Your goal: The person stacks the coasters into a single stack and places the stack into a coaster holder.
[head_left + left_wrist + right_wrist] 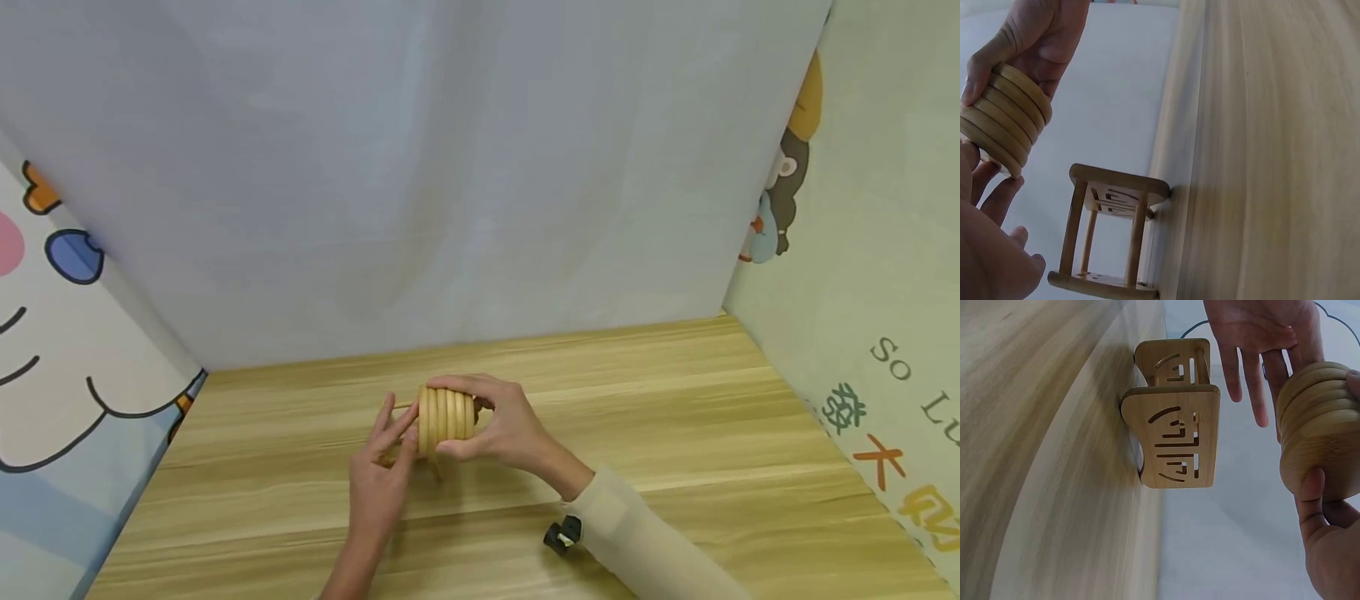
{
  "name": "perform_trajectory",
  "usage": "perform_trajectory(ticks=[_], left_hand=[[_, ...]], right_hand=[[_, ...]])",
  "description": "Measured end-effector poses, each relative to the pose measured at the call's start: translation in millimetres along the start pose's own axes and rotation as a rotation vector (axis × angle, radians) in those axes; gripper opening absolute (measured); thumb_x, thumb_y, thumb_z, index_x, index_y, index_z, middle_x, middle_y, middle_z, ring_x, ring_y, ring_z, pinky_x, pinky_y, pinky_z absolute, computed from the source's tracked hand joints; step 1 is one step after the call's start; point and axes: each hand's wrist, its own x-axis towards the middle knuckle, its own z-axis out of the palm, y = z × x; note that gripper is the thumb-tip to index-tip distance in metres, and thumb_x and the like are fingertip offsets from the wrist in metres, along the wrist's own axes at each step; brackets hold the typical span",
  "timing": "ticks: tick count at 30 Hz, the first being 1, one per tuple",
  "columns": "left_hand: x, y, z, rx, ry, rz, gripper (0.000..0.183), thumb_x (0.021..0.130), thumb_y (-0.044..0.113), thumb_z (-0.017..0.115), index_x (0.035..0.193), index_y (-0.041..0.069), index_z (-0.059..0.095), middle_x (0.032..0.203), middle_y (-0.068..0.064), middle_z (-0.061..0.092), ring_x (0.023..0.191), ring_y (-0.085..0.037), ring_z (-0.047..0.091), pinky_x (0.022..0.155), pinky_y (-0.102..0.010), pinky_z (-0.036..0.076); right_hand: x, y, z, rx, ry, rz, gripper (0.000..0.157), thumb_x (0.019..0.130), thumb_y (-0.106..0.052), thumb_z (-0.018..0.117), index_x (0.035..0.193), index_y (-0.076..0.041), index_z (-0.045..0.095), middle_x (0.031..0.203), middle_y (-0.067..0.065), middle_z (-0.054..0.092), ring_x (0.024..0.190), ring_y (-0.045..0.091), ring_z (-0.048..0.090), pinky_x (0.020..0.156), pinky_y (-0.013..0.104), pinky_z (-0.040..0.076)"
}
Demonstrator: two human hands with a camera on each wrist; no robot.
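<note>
A stack of several round wooden coasters (447, 417) is held above the table, lying on its side. The right hand (510, 423) grips it from the right, thumb below and fingers over the top. From the left, the left hand (377, 487) touches the near end of the stack with thumb and index finger; its other fingers stretch out fairly straight, as the right wrist view shows. A wooden coaster rack (1182, 437) with cut-out side panels and round rods stands on the table behind the left hand, mostly hidden in the head view. Nothing shows between the rack's rods (1137, 244).
The wood-grain table (637, 400) runs back to a pale grey curtain (480, 183). Cartoon-printed panels (862, 292) flank it on both sides. A small black object (562, 533) sits beside the right sleeve (645, 533).
</note>
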Motion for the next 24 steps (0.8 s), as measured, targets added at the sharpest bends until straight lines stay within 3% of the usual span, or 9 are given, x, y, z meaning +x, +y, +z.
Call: perform_trajectory(ticks=[9, 14, 17, 24], left_hand=[[8.2, -5.9, -14.5, -0.042, -0.008, 0.006, 0.032, 0.111, 0.005, 0.067, 0.142, -0.002, 0.072, 0.168, -0.016, 0.050, 0.162, -0.036, 0.039, 0.116, -0.015, 0.039], [11.2, -12.5, -21.2, -0.046, -0.003, 0.004, 0.032, 0.111, 0.003, 0.066, 0.141, -0.004, 0.072, 0.168, -0.020, 0.048, 0.163, -0.039, 0.036, 0.133, -0.046, 0.029], [13.4, -16.4, -22.5, -0.050, 0.004, 0.033, 0.031, 0.110, 0.000, 0.066, 0.140, -0.006, 0.072, 0.163, -0.024, 0.052, 0.162, -0.042, 0.036, 0.133, -0.062, 0.021], [17.9, -22.8, -25.2, -0.054, 0.020, 0.060, 0.031, 0.109, -0.004, 0.064, 0.139, -0.008, 0.071, 0.150, -0.025, 0.063, 0.161, -0.038, 0.038, 0.134, -0.058, 0.020]], right_hand=[[11.9, -3.6, 12.1, -0.046, 0.002, -0.015, 0.071, 0.078, -0.018, 0.099, 0.145, -0.018, 0.075, 0.141, 0.003, 0.076, 0.107, 0.013, 0.067, 0.081, 0.034, 0.062], [18.0, -4.1, 19.7, -0.066, -0.008, -0.001, 0.071, 0.078, -0.018, 0.099, 0.145, -0.017, 0.075, 0.142, 0.003, 0.076, 0.109, 0.014, 0.066, 0.081, 0.028, 0.061], [20.2, -3.7, 22.6, -0.074, -0.003, 0.000, 0.071, 0.078, -0.017, 0.100, 0.144, -0.016, 0.076, 0.142, 0.004, 0.076, 0.109, 0.014, 0.067, 0.080, 0.026, 0.061], [26.6, -3.4, 28.2, -0.112, -0.022, -0.017, 0.069, 0.079, -0.018, 0.099, 0.144, -0.017, 0.076, 0.139, 0.004, 0.077, 0.106, 0.013, 0.066, 0.079, 0.023, 0.060]])
